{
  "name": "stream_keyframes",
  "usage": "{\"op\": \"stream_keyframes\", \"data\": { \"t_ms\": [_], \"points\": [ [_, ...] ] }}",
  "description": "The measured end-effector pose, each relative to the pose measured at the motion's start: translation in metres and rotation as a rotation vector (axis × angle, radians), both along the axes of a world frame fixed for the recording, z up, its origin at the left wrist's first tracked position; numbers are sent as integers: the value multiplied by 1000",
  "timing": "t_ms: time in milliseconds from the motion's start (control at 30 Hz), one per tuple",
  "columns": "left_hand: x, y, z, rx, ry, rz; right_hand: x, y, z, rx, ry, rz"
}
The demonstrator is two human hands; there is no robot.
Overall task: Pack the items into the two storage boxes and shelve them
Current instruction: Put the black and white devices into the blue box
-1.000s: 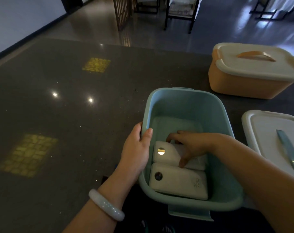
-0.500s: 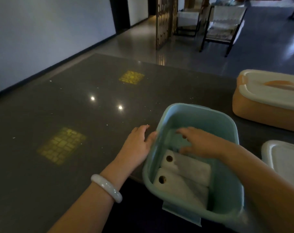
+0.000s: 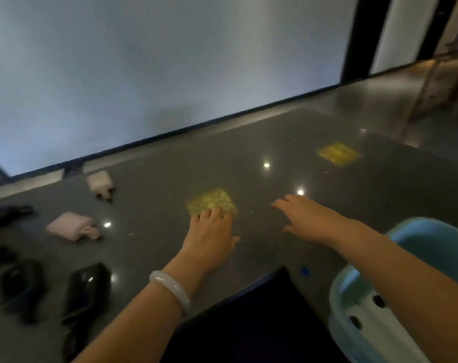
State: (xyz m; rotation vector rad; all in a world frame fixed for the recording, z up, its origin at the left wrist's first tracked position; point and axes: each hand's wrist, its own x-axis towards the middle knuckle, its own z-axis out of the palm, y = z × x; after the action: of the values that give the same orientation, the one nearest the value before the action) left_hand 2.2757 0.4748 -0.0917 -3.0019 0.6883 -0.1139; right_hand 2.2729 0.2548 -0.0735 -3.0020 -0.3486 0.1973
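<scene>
The light blue storage box [image 3: 421,231] sits at the lower right edge of the view, with two white power banks [image 3: 366,315] lying in it, partly hidden by my right arm. My left hand [image 3: 212,234] is over the dark table with fingers spread and holds nothing. My right hand [image 3: 301,216] reaches leftward above the table, fingers extended, empty. At the left lie two pink pouches [image 3: 70,226] [image 3: 100,182] and several black items, among them a glossy black case [image 3: 87,286] and a dark rounded object [image 3: 20,284].
The dark speckled table [image 3: 275,158] runs back to a pale wall. Its near edge notches inward between my arms, with dark space [image 3: 248,323] below. More black objects [image 3: 5,213] lie at the far left edge. The picture is blurred by motion.
The view has swung left, away from the orange box and the lid. Both hands left the blue box: the left released its rim, the right came out of it, and both now reach left.
</scene>
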Motion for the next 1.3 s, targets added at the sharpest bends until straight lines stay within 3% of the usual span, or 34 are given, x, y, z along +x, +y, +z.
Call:
{"op": "stream_keyframes", "data": {
  "t_ms": [267,467,733,900,1033,1300],
  "points": [
    [-25,139,-17,17,88,418,38,138,-12,71,154,298],
    [-42,216,-36,-64,166,640,49,214,-19,120,266,399],
    [-64,303,-64,-167,225,863,56,320,-48,153,402,350],
    [-73,335,-79,-191,196,914,48,390,-85,203,574,206],
    [-76,362,-87,-239,195,943,46,427,-103,174,434,68],
    [-56,403,-99,-422,222,1005,47,451,-122,103,182,113]
  ]
}}
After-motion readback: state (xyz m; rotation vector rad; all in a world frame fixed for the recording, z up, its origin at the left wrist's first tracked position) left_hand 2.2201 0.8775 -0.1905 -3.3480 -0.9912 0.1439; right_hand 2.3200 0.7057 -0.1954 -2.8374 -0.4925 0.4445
